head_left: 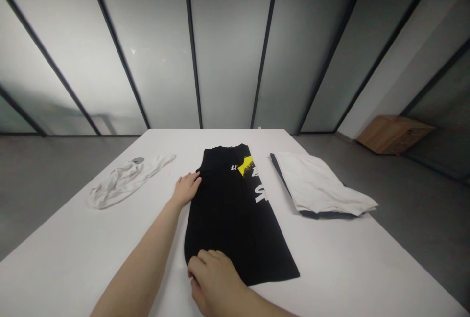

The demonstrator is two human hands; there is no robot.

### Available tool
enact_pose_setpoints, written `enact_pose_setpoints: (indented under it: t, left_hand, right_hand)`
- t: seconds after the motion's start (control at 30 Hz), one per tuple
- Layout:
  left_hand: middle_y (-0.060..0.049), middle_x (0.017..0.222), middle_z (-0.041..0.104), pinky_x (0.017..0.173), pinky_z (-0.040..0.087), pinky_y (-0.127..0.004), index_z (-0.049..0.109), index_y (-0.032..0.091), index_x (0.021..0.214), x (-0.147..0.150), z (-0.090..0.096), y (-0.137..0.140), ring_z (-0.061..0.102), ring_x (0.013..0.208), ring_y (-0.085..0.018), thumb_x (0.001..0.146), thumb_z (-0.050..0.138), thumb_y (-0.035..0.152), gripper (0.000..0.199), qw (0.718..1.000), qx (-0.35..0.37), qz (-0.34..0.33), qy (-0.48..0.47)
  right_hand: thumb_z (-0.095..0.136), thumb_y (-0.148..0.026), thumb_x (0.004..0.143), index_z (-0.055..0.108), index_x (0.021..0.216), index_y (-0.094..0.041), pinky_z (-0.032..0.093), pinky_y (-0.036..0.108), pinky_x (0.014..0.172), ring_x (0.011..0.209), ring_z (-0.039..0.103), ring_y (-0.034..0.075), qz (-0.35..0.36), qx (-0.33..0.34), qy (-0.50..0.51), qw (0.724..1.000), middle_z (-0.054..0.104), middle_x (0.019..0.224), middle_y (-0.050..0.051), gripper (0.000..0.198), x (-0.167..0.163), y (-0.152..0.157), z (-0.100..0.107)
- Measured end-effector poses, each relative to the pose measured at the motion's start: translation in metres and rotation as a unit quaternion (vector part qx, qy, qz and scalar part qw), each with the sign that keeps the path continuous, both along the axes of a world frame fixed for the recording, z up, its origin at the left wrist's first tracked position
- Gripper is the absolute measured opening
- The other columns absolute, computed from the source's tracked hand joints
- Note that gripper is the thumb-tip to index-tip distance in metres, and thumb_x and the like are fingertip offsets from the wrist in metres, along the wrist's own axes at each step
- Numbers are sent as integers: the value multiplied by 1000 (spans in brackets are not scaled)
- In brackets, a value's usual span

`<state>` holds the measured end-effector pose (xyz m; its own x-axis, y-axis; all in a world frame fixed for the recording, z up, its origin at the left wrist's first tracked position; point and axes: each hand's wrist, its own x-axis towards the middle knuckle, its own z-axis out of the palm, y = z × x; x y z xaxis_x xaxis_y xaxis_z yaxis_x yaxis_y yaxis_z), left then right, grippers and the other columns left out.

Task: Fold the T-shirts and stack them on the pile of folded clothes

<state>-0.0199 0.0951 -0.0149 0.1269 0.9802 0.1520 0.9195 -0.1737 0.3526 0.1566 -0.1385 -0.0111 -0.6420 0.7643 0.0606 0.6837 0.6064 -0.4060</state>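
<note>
A black T-shirt (227, 219) lies lengthwise on the white table (330, 268), its collar at the far end. One side is folded inward, so the yellow and white print near the right edge shows only in part. At the upper left edge, my left hand (186, 189) grips the cloth near the sleeve with its fingers curled over it. My right hand (216, 278) is closed on the near left corner of the hem, the fingertips partly hidden behind the knuckles.
Crumpled white cloth (125, 180) lies on the left, beside a small grey disc (138, 160). To the right rests a stack of folded garments, white (319, 185) over dark. Frosted glass panels (227, 53) stand behind the table, and a wooden box (392, 134) is on the floor.
</note>
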Motion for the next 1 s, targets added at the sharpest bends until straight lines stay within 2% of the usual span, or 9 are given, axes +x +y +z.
enact_pose_setpoints:
  t: [0.13, 0.23, 0.37, 0.5, 0.63, 0.77, 0.87, 0.93, 1.0]
  left_hand:
    - [-9, 148, 66, 121, 38, -44, 66, 21, 144, -1, 6, 1, 59, 138, -27, 105, 42, 40, 50, 999, -7, 11, -43]
    - [-10, 134, 75, 107, 49, -37, 76, 21, 130, -1, 12, 1, 67, 126, -27, 102, 45, 39, 45, 996, -15, 44, -70]
    - [-14, 108, 82, 84, 55, -38, 83, 24, 105, 0, 25, -4, 74, 106, -35, 98, 52, 51, 43, 989, -39, 136, -47]
    - [-13, 86, 80, 73, 52, -37, 78, 24, 79, -8, 41, -7, 75, 96, -36, 92, 58, 54, 38, 978, -87, 186, -25]
    - [-12, 75, 76, 68, 51, -35, 70, 23, 69, -30, 51, -3, 75, 88, -34, 86, 64, 52, 34, 972, -121, 201, -3]
    - [-11, 79, 76, 66, 51, -32, 70, 21, 83, -54, 56, 2, 76, 86, -32, 79, 69, 38, 17, 970, -133, 203, 15]
    - [-11, 77, 75, 58, 52, -32, 64, 15, 117, -57, 55, 1, 74, 70, -30, 85, 66, 42, 42, 960, -163, 222, -57]
    - [-10, 75, 74, 52, 51, -32, 54, 11, 134, -53, 53, -2, 71, 60, -28, 91, 60, 49, 58, 950, -177, 233, -112]
    - [-10, 76, 73, 50, 50, -32, 51, 11, 139, -46, 49, -3, 70, 57, -27, 94, 57, 49, 59, 945, -179, 237, -137]
  right_hand:
    - [63, -26, 89, 66, 128, -26, 52, 36, 83, 93, 69, 24, 20, -42, 19, 999, 72, 109, 4, 40, 6, 3, 9]
    - [62, -26, 90, 72, 121, -23, 52, 35, 88, 97, 71, 24, 33, -67, 32, 997, 75, 112, 5, 33, 8, 4, 10]
    - [67, -29, 90, 76, 110, -21, 50, 31, 85, 91, 72, 22, 74, -74, 30, 994, 78, 103, 4, 23, 9, 5, 4]
    - [75, -48, 91, 76, 99, -22, 47, 27, 79, 84, 68, 19, 143, -98, 4, 985, 75, 90, 1, 28, 11, 10, -4]
    - [76, -34, 92, 72, 91, -23, 44, 22, 75, 82, 65, 14, 209, -129, 12, 969, 71, 88, -3, 12, 14, 12, -7]
    - [74, -27, 91, 69, 90, -23, 43, 20, 72, 81, 64, 12, 219, -159, 32, 962, 71, 92, -5, 7, 17, 8, -6]
    - [71, -24, 92, 71, 98, -25, 43, 19, 70, 79, 66, 12, 187, -195, 35, 962, 73, 94, -5, 6, 19, 5, 0]
    - [69, -24, 91, 72, 110, -27, 44, 20, 70, 78, 67, 13, 165, -213, 41, 962, 75, 95, -5, 19, 23, 5, 6]
    - [68, -23, 92, 70, 125, -31, 46, 19, 72, 79, 69, 13, 161, -223, 57, 960, 76, 96, -5, 34, 28, 5, 13]
